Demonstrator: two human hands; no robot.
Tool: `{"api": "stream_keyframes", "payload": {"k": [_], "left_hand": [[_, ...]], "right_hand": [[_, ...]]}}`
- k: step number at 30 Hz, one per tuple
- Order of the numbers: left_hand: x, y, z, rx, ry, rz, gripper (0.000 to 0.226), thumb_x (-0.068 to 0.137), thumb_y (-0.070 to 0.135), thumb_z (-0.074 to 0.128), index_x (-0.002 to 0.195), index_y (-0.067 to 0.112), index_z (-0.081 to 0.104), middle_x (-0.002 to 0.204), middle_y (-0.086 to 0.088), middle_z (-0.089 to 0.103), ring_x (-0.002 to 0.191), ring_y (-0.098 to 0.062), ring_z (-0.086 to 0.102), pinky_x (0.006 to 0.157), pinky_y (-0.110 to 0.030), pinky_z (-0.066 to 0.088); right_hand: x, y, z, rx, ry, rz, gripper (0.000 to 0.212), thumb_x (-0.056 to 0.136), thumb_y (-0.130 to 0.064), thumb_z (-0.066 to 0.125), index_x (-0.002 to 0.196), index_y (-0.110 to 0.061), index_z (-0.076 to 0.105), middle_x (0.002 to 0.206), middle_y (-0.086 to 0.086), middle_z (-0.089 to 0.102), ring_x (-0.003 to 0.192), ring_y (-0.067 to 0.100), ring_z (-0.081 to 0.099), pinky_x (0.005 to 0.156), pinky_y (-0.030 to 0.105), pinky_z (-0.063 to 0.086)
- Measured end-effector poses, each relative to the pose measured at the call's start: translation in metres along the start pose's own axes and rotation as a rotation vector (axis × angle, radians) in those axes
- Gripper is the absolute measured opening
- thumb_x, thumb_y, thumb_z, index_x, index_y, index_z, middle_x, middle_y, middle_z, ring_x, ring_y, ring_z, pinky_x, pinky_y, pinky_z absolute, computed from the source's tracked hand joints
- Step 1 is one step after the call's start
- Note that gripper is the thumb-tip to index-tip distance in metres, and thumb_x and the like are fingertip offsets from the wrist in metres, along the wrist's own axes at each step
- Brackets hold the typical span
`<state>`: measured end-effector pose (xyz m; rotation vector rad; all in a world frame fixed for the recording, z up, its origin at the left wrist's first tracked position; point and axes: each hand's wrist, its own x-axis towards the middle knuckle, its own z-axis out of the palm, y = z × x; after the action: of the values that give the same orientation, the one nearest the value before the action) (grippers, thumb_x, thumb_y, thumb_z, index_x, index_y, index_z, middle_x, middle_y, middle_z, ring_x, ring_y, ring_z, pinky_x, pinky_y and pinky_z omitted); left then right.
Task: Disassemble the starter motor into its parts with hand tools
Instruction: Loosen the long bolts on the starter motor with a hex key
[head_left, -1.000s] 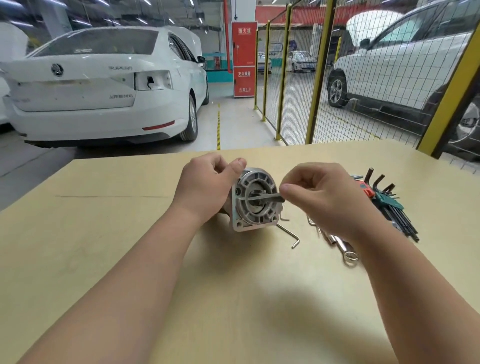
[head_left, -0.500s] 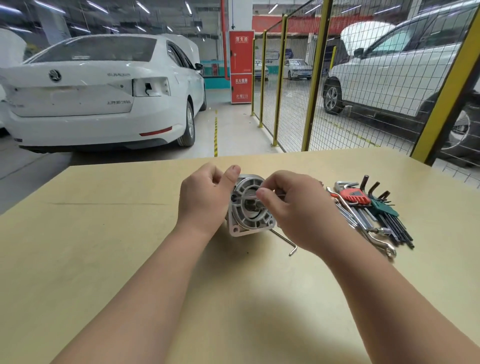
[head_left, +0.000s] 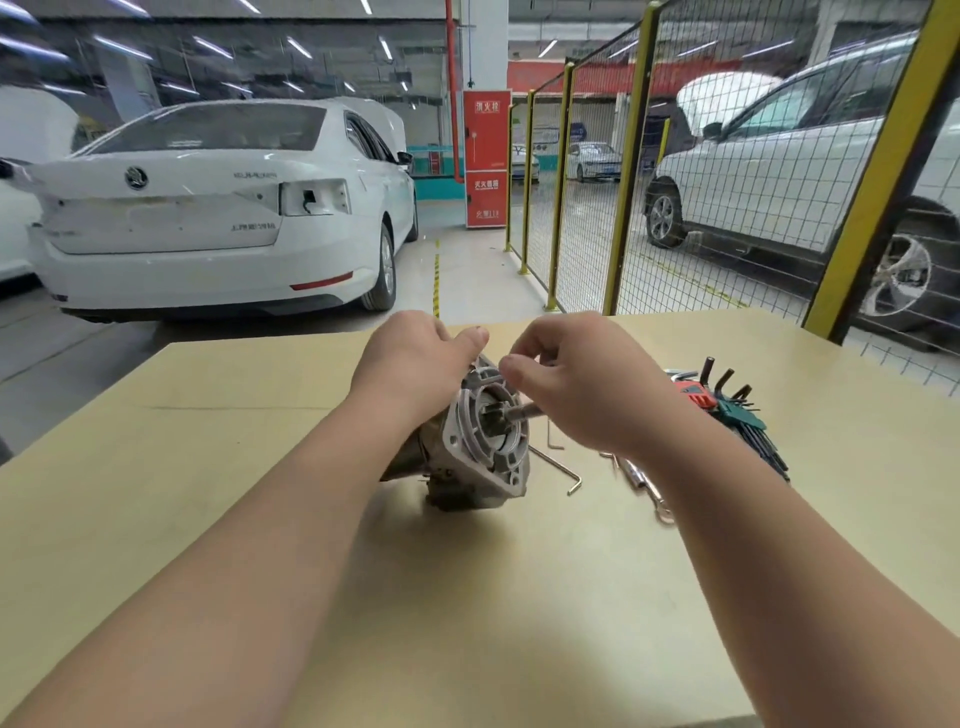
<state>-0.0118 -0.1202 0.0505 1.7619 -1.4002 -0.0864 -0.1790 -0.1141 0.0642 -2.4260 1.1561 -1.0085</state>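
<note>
**Starter motor gripped on its side, flange end toward the right hand**

While the starter motor (head_left: 480, 441) lies on its side on the tan table (head_left: 260, 519), its long axis runs from the far left to the near right, and its round silver flange faces the near right, tilted a little upward. A short shaft (head_left: 522, 412) sticks out of the middle of that flange along the same line. The darker body of the motor runs back under the left hand and is mostly hidden there.

The left hand (head_left: 410, 371) comes in from the lower left with the forearm stretched over the table. It is curled down over the top of the motor body, closed around it, with the thumb laid along the upper rim of the flange.

The right hand (head_left: 582, 384) reaches in from the lower right and sits just right of the flange, palm turned down. Its thumb and forefinger are pinched together at the top edge of the flange, near the left thumb. Whether they hold a small part or tool there I cannot tell; the other fingers are loosely curled.

Just right of the motor, a bent hex key (head_left: 558, 467) lies flat on the table. Farther right of the motor, partly under the right forearm, lie some wrenches (head_left: 644, 488) and a fanned set of hex keys (head_left: 737, 410) in red and green holders.
</note>
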Motion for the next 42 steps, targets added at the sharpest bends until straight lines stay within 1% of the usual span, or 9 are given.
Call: {"api": "stream_keyframes", "payload": {"k": [7, 13, 16, 20, 25, 29, 33, 37, 42], "left_hand": [[0.036, -0.008, 0.019, -0.283, -0.24, -0.193, 0.045, 0.089, 0.056, 0.051, 0.092, 0.014, 0.068, 0.091, -0.003, 0.067, 0.086, -0.022, 0.061, 0.072, -0.033, 0.041], [0.015, -0.042, 0.038, -0.495, -0.228, -0.009, 0.038, 0.093, 0.05, 0.044, 0.081, 0.019, 0.063, 0.073, 0.003, 0.067, 0.07, -0.012, 0.061, 0.07, -0.036, 0.047], [0.012, -0.046, 0.035, -0.558, -0.171, 0.039, 0.046, 0.087, 0.051, 0.045, 0.078, 0.008, 0.055, 0.068, -0.005, 0.057, 0.065, -0.017, 0.053, 0.066, -0.041, 0.045], [0.008, -0.044, 0.03, -0.579, -0.206, 0.061, 0.035, 0.087, 0.048, 0.045, 0.068, 0.021, 0.058, 0.063, 0.005, 0.058, 0.063, -0.014, 0.053, 0.067, -0.037, 0.043], [0.01, -0.041, 0.012, -0.645, -0.469, 0.001, 0.044, 0.081, 0.069, 0.04, 0.107, 0.041, 0.062, 0.111, 0.008, 0.065, 0.101, -0.012, 0.063, 0.088, -0.035, 0.049], [0.008, -0.023, 0.002, -0.291, -0.549, 0.162, 0.037, 0.076, 0.052, 0.051, 0.112, 0.057, 0.051, 0.119, 0.026, 0.056, 0.107, 0.009, 0.053, 0.087, -0.02, 0.041], [0.006, -0.008, -0.002, -0.105, -0.513, 0.12, 0.03, 0.091, 0.029, 0.047, 0.113, 0.05, 0.051, 0.106, 0.02, 0.061, 0.092, 0.001, 0.059, 0.08, -0.021, 0.047], [0.0, 0.003, 0.009, -0.099, -0.373, 0.055, 0.022, 0.086, 0.033, 0.054, 0.105, 0.043, 0.056, 0.097, 0.018, 0.061, 0.081, 0.003, 0.058, 0.059, -0.018, 0.041], [0.004, -0.006, 0.01, -0.052, -0.33, 0.143, 0.02, 0.078, 0.05, 0.061, 0.098, 0.045, 0.061, 0.1, 0.021, 0.064, 0.091, 0.003, 0.057, 0.068, -0.017, 0.042]], "right_hand": [[0.04, 0.019, 0.0, -0.061, -0.05, 0.053, 0.027, 0.089, -0.03, 0.056, 0.076, -0.01, 0.07, 0.061, 0.0, 0.062, 0.048, 0.007, 0.049, 0.044, 0.022, 0.035], [0.066, 0.026, -0.016, -0.199, -0.223, 0.053, 0.034, 0.094, -0.036, 0.049, 0.069, -0.021, 0.067, 0.044, -0.005, 0.051, 0.03, 0.002, 0.038, 0.034, 0.017, 0.027], [0.065, 0.02, -0.014, -0.241, -0.259, 0.005, 0.032, 0.093, -0.038, 0.05, 0.073, -0.021, 0.067, 0.053, -0.004, 0.056, 0.037, 0.001, 0.043, 0.038, 0.018, 0.033], [0.066, 0.009, -0.016, -0.377, -0.25, -0.084, 0.034, 0.092, -0.035, 0.052, 0.074, -0.01, 0.064, 0.065, 0.007, 0.06, 0.052, 0.017, 0.05, 0.047, 0.025, 0.036], [0.063, 0.001, -0.017, -0.46, -0.266, -0.122, 0.033, 0.093, -0.035, 0.052, 0.068, -0.015, 0.059, 0.061, 0.002, 0.057, 0.053, 0.017, 0.049, 0.045, 0.025, 0.034], [0.064, -0.001, -0.012, -0.314, -0.254, 0.044, 0.029, 0.092, -0.027, 0.048, 0.077, -0.011, 0.066, 0.065, 0.006, 0.058, 0.052, 0.016, 0.047, 0.045, 0.025, 0.036], [0.066, -0.005, -0.01, 0.187, -0.25, 0.42, 0.021, 0.091, -0.016, 0.049, 0.092, -0.004, 0.067, 0.064, 0.009, 0.047, 0.049, 0.019, 0.037, 0.043, 0.027, 0.029], [0.064, -0.003, -0.008, -0.1, -0.169, 0.168, 0.032, 0.097, -0.021, 0.04, 0.089, -0.01, 0.068, 0.069, 0.0, 0.057, 0.048, 0.008, 0.041, 0.044, 0.021, 0.032], [0.056, 0.004, -0.007, -0.177, -0.123, -0.015, 0.029, 0.096, -0.024, 0.043, 0.086, -0.014, 0.068, 0.066, -0.002, 0.059, 0.047, 0.004, 0.047, 0.04, 0.018, 0.032]]}}
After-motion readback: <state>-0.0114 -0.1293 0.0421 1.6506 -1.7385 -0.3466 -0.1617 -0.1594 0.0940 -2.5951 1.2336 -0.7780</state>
